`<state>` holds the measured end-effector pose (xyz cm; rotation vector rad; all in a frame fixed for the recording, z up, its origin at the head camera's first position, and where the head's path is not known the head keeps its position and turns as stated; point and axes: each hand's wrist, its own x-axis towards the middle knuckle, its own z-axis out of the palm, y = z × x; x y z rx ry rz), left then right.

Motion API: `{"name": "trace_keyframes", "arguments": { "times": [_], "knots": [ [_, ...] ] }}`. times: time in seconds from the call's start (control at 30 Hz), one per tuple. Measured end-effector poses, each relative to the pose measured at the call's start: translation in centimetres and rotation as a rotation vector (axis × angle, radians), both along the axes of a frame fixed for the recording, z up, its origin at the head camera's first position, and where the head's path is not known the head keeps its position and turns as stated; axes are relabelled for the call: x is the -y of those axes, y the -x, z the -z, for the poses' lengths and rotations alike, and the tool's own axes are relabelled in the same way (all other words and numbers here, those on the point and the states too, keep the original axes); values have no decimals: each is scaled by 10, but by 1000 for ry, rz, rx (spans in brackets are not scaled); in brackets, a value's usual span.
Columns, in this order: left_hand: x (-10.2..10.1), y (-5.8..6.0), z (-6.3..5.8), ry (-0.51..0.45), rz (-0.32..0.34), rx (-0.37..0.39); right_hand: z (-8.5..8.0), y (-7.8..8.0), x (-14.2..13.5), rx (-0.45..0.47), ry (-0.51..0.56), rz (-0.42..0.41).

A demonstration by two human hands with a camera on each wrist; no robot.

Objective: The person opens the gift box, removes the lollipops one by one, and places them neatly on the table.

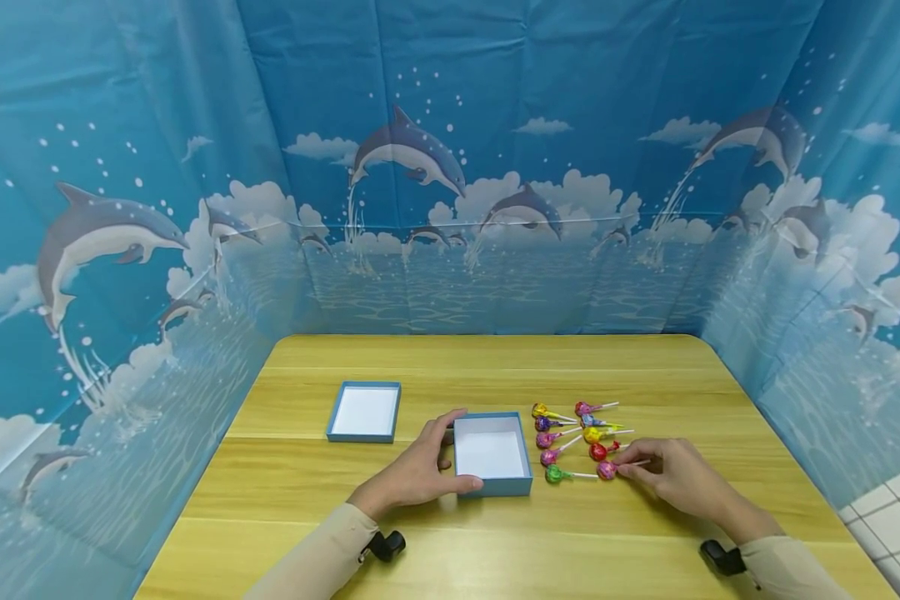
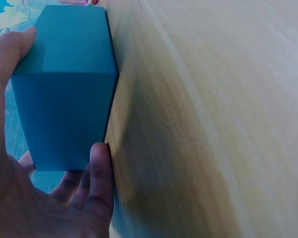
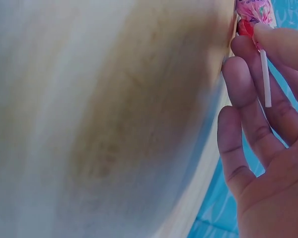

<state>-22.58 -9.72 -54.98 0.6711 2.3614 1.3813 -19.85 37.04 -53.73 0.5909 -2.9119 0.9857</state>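
My left hand holds an open blue box with a white inside, thumb at its near side and fingers toward the back. No contents show in the box. In the left wrist view, the thumb lies along one blue wall while the other fingers reach around the far end. Right of the box, my right hand pinches a pink-wrapped lollipop by its white stick, just below the head. The right wrist view shows that lollipop's wrapper near the thumb tip, the other fingers loosely bent.
Several lollipops lie between box and right hand in two rough columns, among them a green one, a red one and a purple one. A shallow blue lid, white side up, lies left. Dolphin-printed curtains border the wooden table.
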Motion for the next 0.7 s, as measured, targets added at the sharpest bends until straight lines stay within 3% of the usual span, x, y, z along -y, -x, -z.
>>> {"name": "trace_keyframes", "arguments": {
  "times": [0.7],
  "knots": [
    [0, 0, 2, 33, -18, -2, 4, 0, -1, -27, -9, 8]
  ]
}}
